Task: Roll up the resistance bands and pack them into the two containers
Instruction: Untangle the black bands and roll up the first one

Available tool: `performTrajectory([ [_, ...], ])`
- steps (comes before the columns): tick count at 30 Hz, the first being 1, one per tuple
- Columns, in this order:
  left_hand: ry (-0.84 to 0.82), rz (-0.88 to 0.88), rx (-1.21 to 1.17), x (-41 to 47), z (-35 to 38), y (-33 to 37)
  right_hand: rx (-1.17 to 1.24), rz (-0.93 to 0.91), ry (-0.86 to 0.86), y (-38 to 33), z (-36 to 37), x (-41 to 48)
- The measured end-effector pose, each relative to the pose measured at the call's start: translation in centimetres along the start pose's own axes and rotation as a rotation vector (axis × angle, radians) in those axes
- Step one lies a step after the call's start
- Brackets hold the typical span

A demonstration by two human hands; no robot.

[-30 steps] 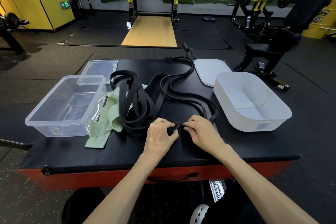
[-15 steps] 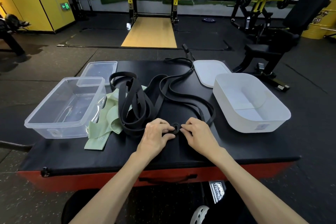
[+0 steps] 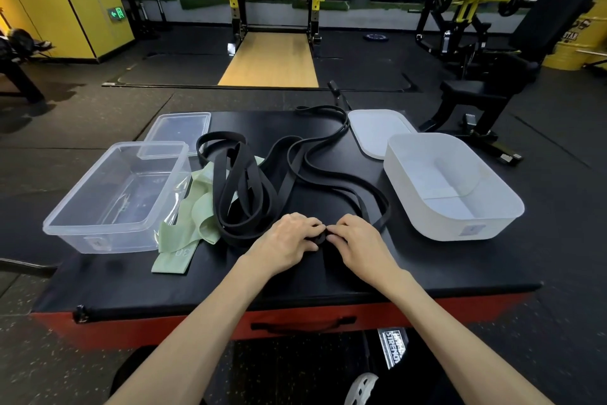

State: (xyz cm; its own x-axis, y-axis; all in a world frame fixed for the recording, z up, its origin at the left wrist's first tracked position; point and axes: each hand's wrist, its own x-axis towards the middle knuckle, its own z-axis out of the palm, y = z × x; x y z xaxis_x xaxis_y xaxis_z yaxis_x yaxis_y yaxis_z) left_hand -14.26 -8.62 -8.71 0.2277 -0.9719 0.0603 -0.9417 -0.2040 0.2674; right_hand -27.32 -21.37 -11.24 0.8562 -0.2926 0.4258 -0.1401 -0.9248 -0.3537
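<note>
Black rubber band (image 3: 384, 219) snakes across the padded table (image 3: 427, 268). Its near end is wound into what looks like a small coil, pinched between the curled fingers of the left hand (image 3: 289, 240) and right hand (image 3: 358, 244). The clear container (image 3: 98, 240) sits left, the white container (image 3: 460, 229) right.

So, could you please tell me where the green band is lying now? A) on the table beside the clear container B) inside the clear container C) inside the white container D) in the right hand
A: the green band lies on the table next to the clear container, partly under the black bands.
</note>
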Motion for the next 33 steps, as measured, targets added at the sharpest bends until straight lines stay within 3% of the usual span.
performTrajectory([
  [15,0.281,-0.222,-0.031,-0.8,2.3,1.3,-0.048,-0.094,0.014,0.3,-0.9,-0.8],
  [23,0.292,-0.411,-0.146,-0.4,3.1,1.0,0.022,0.002,0.012,-0.1,-0.1,-0.7],
  [28,0.262,-0.296,-0.099,-1.1,2.5,1.5,0.029,-0.016,0.039,0.0,0.2,-0.5],
  [33,0.007,-0.083,0.066,-1.1,0.6,0.6,-0.021,-0.078,0.049,0.1,0.3,-0.6],
])
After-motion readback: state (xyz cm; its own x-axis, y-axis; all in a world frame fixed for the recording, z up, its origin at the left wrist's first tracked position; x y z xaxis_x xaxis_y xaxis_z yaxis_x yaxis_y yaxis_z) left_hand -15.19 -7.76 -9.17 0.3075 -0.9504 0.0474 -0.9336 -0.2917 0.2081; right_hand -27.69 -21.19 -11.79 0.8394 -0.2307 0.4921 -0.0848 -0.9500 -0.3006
